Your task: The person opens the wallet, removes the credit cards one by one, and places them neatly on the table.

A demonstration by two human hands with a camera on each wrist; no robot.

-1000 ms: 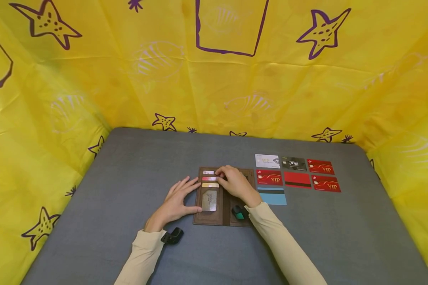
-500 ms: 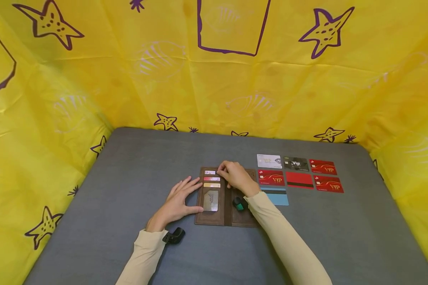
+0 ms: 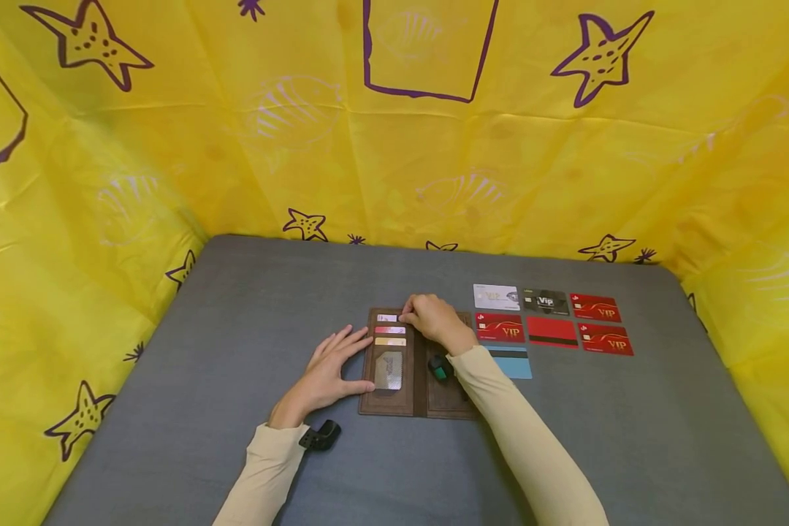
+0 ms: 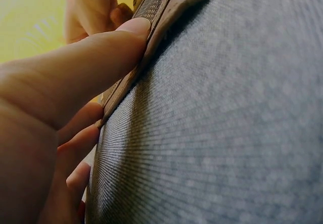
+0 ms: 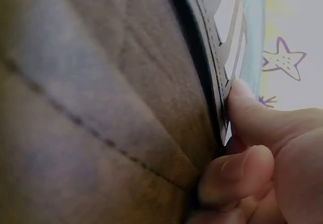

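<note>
A brown bifold wallet (image 3: 421, 400) lies spread on the table. Its left side has a white card (image 3: 386, 318), a red card (image 3: 391, 330) and a yellowish card (image 3: 391, 342) showing in slots above a clear window pocket (image 3: 389, 370). My left hand (image 3: 325, 374) rests along the wallet's left edge, fingers extended, its thumb (image 4: 116, 42) pressing that edge. With thumb and bent index finger my right hand (image 3: 434, 321) pinches the wallet's slotted panel (image 5: 214, 67) by its inner edge, near the top slot. Part of the wallet's right half is hidden under that hand.
Right of the wallet lie several loose cards in rows: a white card (image 3: 496, 297), a black card (image 3: 546, 302), red cards (image 3: 500, 328) and a blue card (image 3: 511, 365) partly behind the right sleeve. Yellow printed cloth (image 3: 394, 161) surrounds the grey table (image 3: 289, 285).
My right hand has shifted slightly up along the slots, from beside the red card to the top slot, uncovering more of the card ends. The left hand stays in place.
</note>
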